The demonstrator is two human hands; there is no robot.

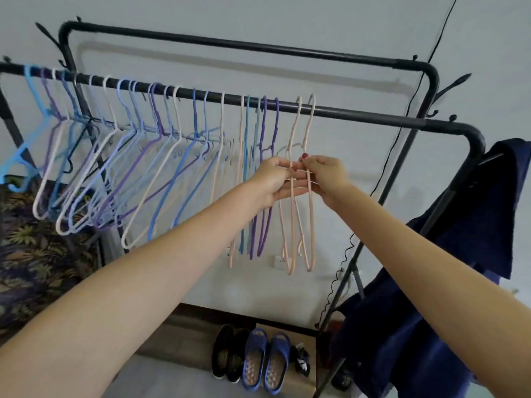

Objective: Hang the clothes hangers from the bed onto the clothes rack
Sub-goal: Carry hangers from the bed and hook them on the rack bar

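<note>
Both grips pinch: my left hand (273, 179) and right hand (324, 173) hold two pale pink plastic hangers (301, 214), hooked near the black metal rack rail's (373, 117) right end, long axes vertical.

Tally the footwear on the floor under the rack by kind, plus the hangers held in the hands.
black shoes: 2
blue slippers: 2
peach hangers, one pinched by the left hand, one by the right hand: 2
Total: 6
The black-and-white item beside the slippers is too unclear to count.
</note>
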